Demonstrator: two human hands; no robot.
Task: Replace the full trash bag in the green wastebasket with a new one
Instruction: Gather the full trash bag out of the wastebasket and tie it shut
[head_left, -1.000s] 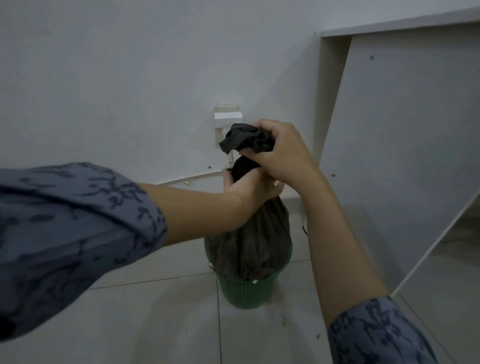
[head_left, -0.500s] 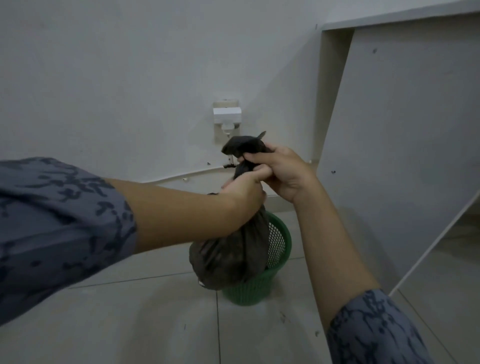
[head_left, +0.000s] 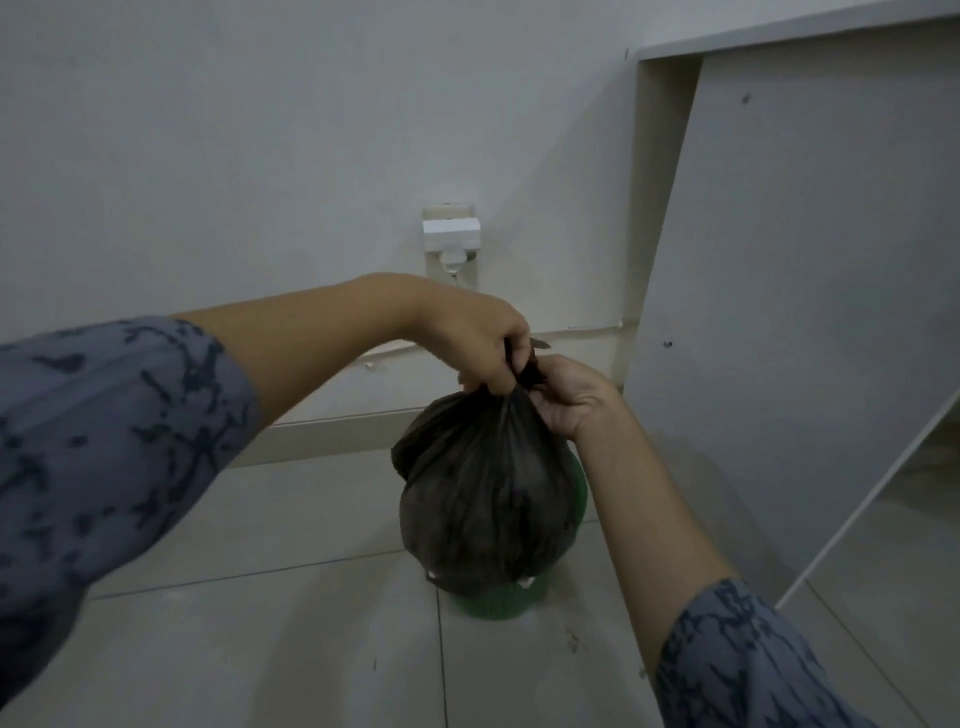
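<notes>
There is one trash bag (head_left: 485, 493), one green wastebasket (head_left: 493, 605), and two hands, the left hand (head_left: 478, 340) and the right hand (head_left: 571, 397); each arm wears one blue-grey patterned sleeve, the left sleeve (head_left: 114, 457) large at the near edge and the right sleeve (head_left: 737, 660) low on the right. The trash bag is dark, full and rounded, its plastic gathered upward into tight pleats that meet in a narrow twisted neck; a small tail of plastic pokes out above the neck between the two hands. It hangs in front of and above the wastebasket, hiding nearly all of it; only a strip of green on the right side and the green lower part show, and whether the bag's bottom touches the rim cannot be told. The left hand comes in from above with its fingers curled and pressed together, clenching the neck; the right hand sits just beside it on the right, its fingers bent and pinching the same gathered plastic, the two hands touching or nearly so. The wastebasket stands on a pale tiled floor (head_left: 260, 649) near a white wall (head_left: 260, 130); on that wall, above the hands, sits one white wall fitting (head_left: 450, 239); a thin white cable (head_left: 592, 328) runs along the wall behind the hands; a white panel (head_left: 805, 260) stands close on the right, beside the right forearm.
</notes>
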